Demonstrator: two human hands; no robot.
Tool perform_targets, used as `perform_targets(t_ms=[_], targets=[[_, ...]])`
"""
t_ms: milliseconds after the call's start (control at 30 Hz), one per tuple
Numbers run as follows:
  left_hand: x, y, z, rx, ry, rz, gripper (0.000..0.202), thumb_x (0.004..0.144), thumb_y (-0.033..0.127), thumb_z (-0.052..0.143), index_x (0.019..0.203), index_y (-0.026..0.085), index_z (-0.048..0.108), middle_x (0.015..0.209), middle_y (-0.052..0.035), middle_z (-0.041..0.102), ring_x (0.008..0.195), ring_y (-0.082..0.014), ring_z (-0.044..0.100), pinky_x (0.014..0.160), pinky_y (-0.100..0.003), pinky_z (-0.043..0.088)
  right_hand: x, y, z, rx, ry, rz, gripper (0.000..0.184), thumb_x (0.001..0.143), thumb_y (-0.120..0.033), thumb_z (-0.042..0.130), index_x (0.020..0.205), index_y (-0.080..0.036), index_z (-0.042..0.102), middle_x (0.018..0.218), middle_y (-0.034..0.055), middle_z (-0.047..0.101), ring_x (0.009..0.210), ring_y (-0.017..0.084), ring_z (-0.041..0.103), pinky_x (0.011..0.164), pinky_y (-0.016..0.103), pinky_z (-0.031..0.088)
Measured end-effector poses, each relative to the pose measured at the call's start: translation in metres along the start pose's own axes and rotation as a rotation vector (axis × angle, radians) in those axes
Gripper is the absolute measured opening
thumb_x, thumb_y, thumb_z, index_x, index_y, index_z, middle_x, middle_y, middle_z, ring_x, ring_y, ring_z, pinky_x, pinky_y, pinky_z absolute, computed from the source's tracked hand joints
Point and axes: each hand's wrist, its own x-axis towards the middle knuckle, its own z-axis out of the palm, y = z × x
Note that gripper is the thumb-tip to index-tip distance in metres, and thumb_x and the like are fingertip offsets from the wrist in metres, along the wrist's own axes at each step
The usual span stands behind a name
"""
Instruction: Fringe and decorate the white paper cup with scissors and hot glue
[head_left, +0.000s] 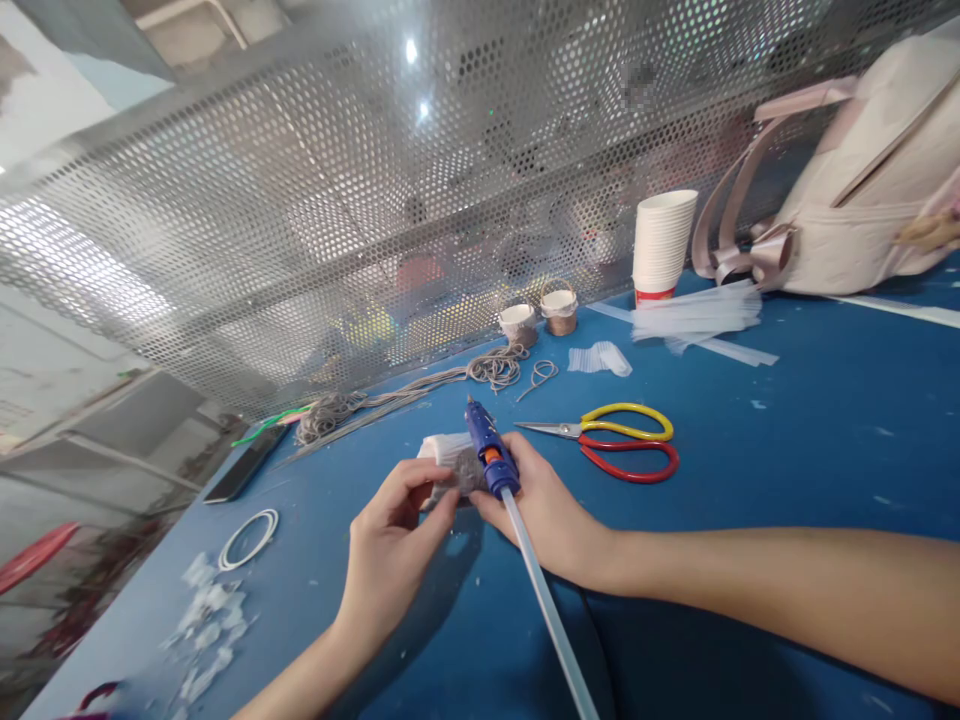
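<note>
My left hand [397,530] pinches a small cup [448,450] with a white pleated rim and grey-brown cord around its lower part. Wrapped about a blue hot glue gun [487,440] is my right hand [551,505], its fingertips close against the cup's cord side. A long translucent glue stick [551,610] sticks out of the gun's back end toward me. The gun's nozzle points away, up past the cup. Just right of the gun lie scissors [630,440] with one yellow and one red handle. Part of the cup is hidden behind my fingers and the gun.
Two small cord-wrapped cups [559,312] stand near the perforated metal screen [337,220]. Grey cord [495,368] trails left to a phone [244,468]. Stacked paper cups [664,245], translucent strips [697,318] and a pale backpack [847,220] occupy the right; a white ring [249,540] and glue scraps [210,625] lie left.
</note>
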Motion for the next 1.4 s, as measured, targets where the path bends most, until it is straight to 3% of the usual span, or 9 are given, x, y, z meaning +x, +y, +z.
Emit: perform_targets(t_ms=[367, 700, 933, 1167, 1400], targets=[[-0.003, -0.005, -0.001, 0.035, -0.038, 0.079, 0.008, 0.077, 0.020, 0.064, 0.085, 0.020, 0.067, 0.084, -0.0021, 0.068, 0.075, -0.0140, 0.065, 0.067, -0.023, 0.054, 0.001, -0.001, 0.000, -0.021, 0.025, -0.018, 0.024, 0.078, -0.036, 0.063, 0.085, -0.022, 0.044, 0.079, 0.0005, 0.056, 0.071, 0.018, 0.053, 0.067, 0.032, 0.042], [-0.003, -0.008, -0.004, 0.028, -0.052, -0.007, 0.013, 0.076, 0.022, 0.065, 0.089, 0.020, 0.067, 0.087, -0.0022, 0.067, 0.074, -0.0140, 0.062, 0.068, -0.024, 0.053, 0.001, 0.001, -0.001, 0.043, 0.002, 0.015, 0.017, 0.075, -0.020, 0.059, 0.085, -0.022, 0.045, 0.079, 0.0001, 0.058, 0.071, 0.018, 0.054, 0.066, 0.029, 0.043], [-0.005, -0.008, 0.000, 0.051, -0.070, 0.037, 0.011, 0.077, 0.022, 0.063, 0.088, 0.020, 0.067, 0.086, -0.0019, 0.067, 0.075, -0.0139, 0.061, 0.066, -0.023, 0.051, 0.002, -0.001, 0.001, -0.029, 0.025, 0.038, 0.024, 0.078, -0.038, 0.062, 0.085, -0.021, 0.046, 0.079, 0.0010, 0.057, 0.072, 0.020, 0.053, 0.068, 0.033, 0.043], [-0.003, -0.005, -0.002, 0.008, -0.067, -0.053, 0.015, 0.072, 0.022, 0.066, 0.088, 0.020, 0.067, 0.087, -0.0019, 0.068, 0.074, -0.0143, 0.063, 0.069, -0.024, 0.053, 0.003, 0.004, 0.001, -0.004, 0.020, 0.024, 0.016, 0.075, -0.020, 0.058, 0.086, -0.022, 0.046, 0.078, 0.0000, 0.059, 0.071, 0.018, 0.054, 0.066, 0.030, 0.043], [0.001, -0.003, -0.003, -0.046, -0.018, -0.144, 0.019, 0.068, 0.025, 0.069, 0.086, 0.020, 0.067, 0.080, 0.0001, 0.068, 0.071, -0.0138, 0.062, 0.068, -0.023, 0.052, 0.002, 0.009, 0.000, 0.039, 0.036, -0.046, 0.015, 0.075, -0.019, 0.059, 0.084, -0.022, 0.047, 0.076, -0.0016, 0.058, 0.069, 0.017, 0.054, 0.065, 0.028, 0.045]])
